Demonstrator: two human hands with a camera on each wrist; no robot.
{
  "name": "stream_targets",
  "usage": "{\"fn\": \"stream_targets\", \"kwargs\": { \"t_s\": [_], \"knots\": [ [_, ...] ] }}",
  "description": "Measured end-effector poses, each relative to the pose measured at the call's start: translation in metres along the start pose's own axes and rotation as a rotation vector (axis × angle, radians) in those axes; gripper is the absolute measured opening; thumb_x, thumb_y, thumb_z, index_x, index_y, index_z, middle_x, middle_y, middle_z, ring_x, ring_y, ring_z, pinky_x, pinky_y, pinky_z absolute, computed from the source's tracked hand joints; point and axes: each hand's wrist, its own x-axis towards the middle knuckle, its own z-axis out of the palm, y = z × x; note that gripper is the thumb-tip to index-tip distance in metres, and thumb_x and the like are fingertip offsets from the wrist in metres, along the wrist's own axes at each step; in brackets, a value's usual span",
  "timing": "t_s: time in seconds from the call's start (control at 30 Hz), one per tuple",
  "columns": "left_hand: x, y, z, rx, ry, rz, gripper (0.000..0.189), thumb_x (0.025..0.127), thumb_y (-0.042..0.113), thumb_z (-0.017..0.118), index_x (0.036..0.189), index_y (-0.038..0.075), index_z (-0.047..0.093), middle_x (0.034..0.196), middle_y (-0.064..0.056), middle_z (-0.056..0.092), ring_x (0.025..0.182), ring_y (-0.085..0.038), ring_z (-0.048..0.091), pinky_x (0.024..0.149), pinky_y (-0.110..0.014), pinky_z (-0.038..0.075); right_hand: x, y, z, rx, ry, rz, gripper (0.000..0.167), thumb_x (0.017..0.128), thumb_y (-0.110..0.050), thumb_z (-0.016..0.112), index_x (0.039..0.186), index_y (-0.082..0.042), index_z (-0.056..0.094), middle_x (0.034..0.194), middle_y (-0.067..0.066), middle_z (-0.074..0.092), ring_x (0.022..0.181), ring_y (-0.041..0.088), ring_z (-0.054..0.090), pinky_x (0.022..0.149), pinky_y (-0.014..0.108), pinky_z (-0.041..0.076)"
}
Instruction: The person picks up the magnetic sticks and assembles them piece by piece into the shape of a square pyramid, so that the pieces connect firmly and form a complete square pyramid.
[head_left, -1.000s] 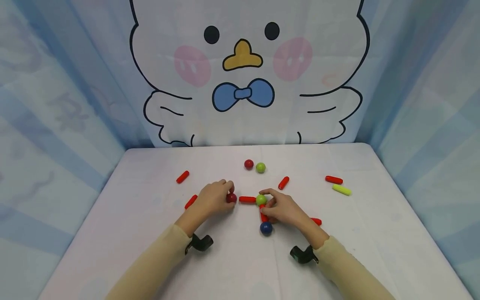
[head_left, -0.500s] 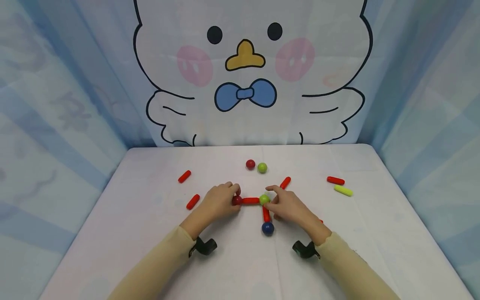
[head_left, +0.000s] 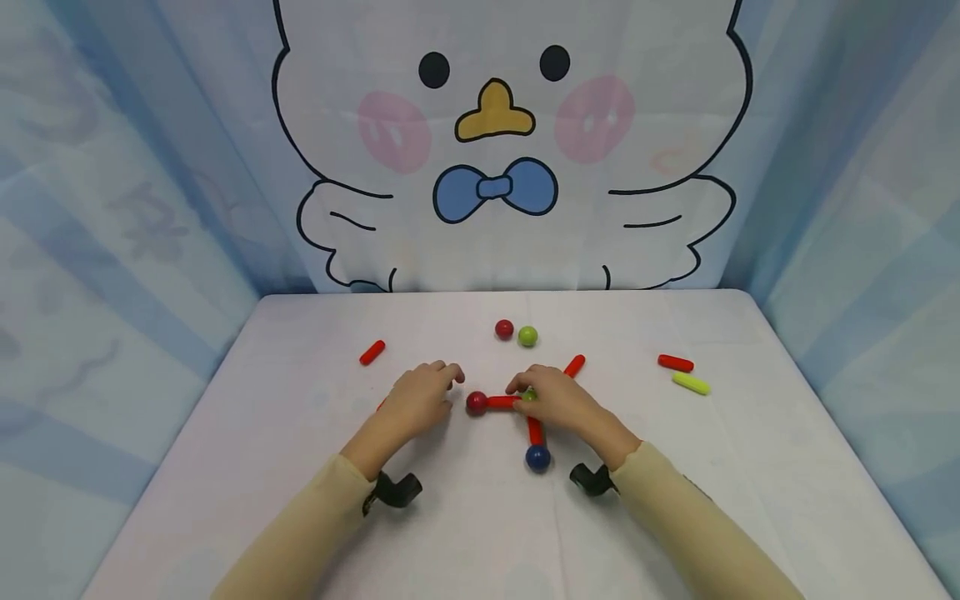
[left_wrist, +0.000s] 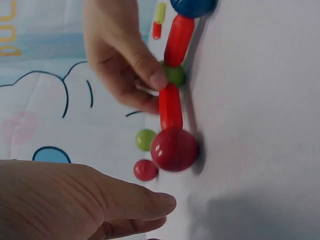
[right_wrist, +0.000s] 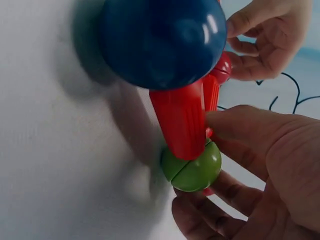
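A red ball (head_left: 476, 403), a red stick (head_left: 501, 402), a green ball (right_wrist: 195, 172), a second red stick (head_left: 536, 432) and a blue ball (head_left: 537, 458) form a joined L on the table. My right hand (head_left: 558, 402) grips the green ball at the corner, thumb on the near side and fingers curled behind it; it partly hides the ball in the head view. To the left of the red ball, my left hand (head_left: 420, 400) is apart from it, fingers loosely bent and holding nothing. In the left wrist view the red ball (left_wrist: 174, 150) sits just beyond its fingertips.
Another red ball (head_left: 504, 329) and green ball (head_left: 528, 336) lie at the back. Loose red sticks (head_left: 372, 352) are spread left and right, one mostly behind my left hand. A yellow stick (head_left: 691, 383) lies beside a red stick (head_left: 676, 363) on the right.
The left hand has brought the red ball against the red stick's end, let go and drawn back left. The right hand has shifted and closed over the green ball.
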Motion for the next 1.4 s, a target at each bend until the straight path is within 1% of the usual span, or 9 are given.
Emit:
{"fn": "stream_targets", "kwargs": {
  "t_s": [0.13, 0.33, 0.5, 0.7, 0.83, 0.97, 1.13, 1.23, 1.4],
  "knots": [
    [-0.005, -0.012, -0.002, 0.006, 0.017, -0.057, 0.034, 0.093, 0.015, 0.076, 0.126, 0.015, 0.066, 0.118, -0.008, 0.067, 0.108, -0.029, 0.059, 0.096, -0.047, 0.052, -0.003, 0.007, 0.0, 0.045, 0.008, 0.065, 0.016, 0.094, -0.017, 0.074, 0.11, -0.013, 0.076, 0.1, 0.001, 0.068, 0.088, 0.017, 0.058, 0.083, 0.033, 0.052],
    [-0.013, -0.032, -0.007, 0.024, 0.035, -0.144, 0.036, 0.091, 0.017, 0.077, 0.125, 0.012, 0.067, 0.123, -0.015, 0.062, 0.113, -0.036, 0.054, 0.097, -0.054, 0.05, -0.013, 0.014, -0.003, 0.089, 0.028, 0.169, 0.019, 0.093, -0.019, 0.074, 0.11, -0.01, 0.073, 0.089, 0.003, 0.068, 0.078, 0.017, 0.06, 0.073, 0.03, 0.052],
    [-0.018, -0.047, -0.014, -0.012, -0.022, -0.197, 0.042, 0.089, 0.017, 0.076, 0.129, 0.009, 0.063, 0.123, -0.017, 0.061, 0.111, -0.035, 0.054, 0.096, -0.054, 0.052, -0.025, 0.014, -0.004, 0.1, -0.001, 0.237, 0.028, 0.093, -0.023, 0.075, 0.116, -0.008, 0.07, 0.089, 0.003, 0.07, 0.076, 0.017, 0.062, 0.071, 0.029, 0.054],
    [-0.021, -0.06, -0.027, -0.122, -0.13, -0.259, 0.043, 0.087, 0.015, 0.079, 0.126, 0.008, 0.06, 0.111, -0.013, 0.063, 0.089, -0.027, 0.059, 0.077, -0.04, 0.057, -0.04, 0.008, -0.002, 0.134, -0.011, 0.272, 0.039, 0.094, -0.025, 0.076, 0.127, -0.009, 0.065, 0.087, 0.004, 0.069, 0.075, 0.017, 0.062, 0.069, 0.03, 0.054],
    [-0.022, -0.064, -0.031, -0.174, -0.173, -0.287, 0.043, 0.088, 0.014, 0.079, 0.126, 0.006, 0.059, 0.102, -0.01, 0.066, 0.082, -0.024, 0.06, 0.074, -0.036, 0.055, -0.045, 0.004, 0.005, 0.213, -0.024, 0.282, 0.054, 0.093, -0.024, 0.077, 0.141, -0.011, 0.056, 0.088, 0.004, 0.066, 0.07, 0.018, 0.062, 0.065, 0.029, 0.055],
    [-0.02, -0.066, -0.027, -0.194, -0.189, -0.313, 0.043, 0.089, 0.015, 0.078, 0.125, 0.005, 0.058, 0.1, -0.01, 0.066, 0.083, -0.025, 0.06, 0.074, -0.036, 0.054, -0.046, 0.002, 0.011, 0.299, -0.026, 0.289, 0.066, 0.093, -0.022, 0.077, 0.15, -0.012, 0.046, 0.09, 0.005, 0.064, 0.065, 0.018, 0.063, 0.063, 0.028, 0.057],
    [-0.016, -0.067, -0.019, -0.207, -0.185, -0.326, 0.034, 0.09, 0.011, 0.075, 0.12, 0.004, 0.06, 0.101, -0.01, 0.065, 0.085, -0.025, 0.059, 0.074, -0.036, 0.052, -0.045, 0.002, 0.014, 0.331, -0.02, 0.283, 0.068, 0.093, -0.02, 0.077, 0.152, -0.014, 0.044, 0.09, 0.006, 0.064, 0.064, 0.018, 0.063, 0.062, 0.028, 0.057],
    [-0.013, -0.066, -0.015, -0.221, -0.168, -0.317, 0.028, 0.091, 0.008, 0.073, 0.117, 0.004, 0.062, 0.101, -0.01, 0.065, 0.086, -0.026, 0.059, 0.074, -0.036, 0.052, -0.045, 0.002, 0.015, 0.328, -0.015, 0.282, 0.069, 0.093, -0.02, 0.077, 0.153, -0.015, 0.044, 0.09, 0.005, 0.063, 0.064, 0.018, 0.063, 0.061, 0.028, 0.057],
    [-0.005, -0.059, -0.011, -0.254, -0.132, -0.293, 0.025, 0.093, 0.007, 0.071, 0.116, 0.005, 0.062, 0.103, -0.01, 0.065, 0.091, -0.026, 0.059, 0.084, -0.04, 0.055, -0.044, 0.002, 0.015, 0.329, -0.006, 0.277, 0.068, 0.093, -0.02, 0.077, 0.153, -0.015, 0.044, 0.09, 0.005, 0.063, 0.064, 0.018, 0.062, 0.062, 0.028, 0.057]
  ]
}}
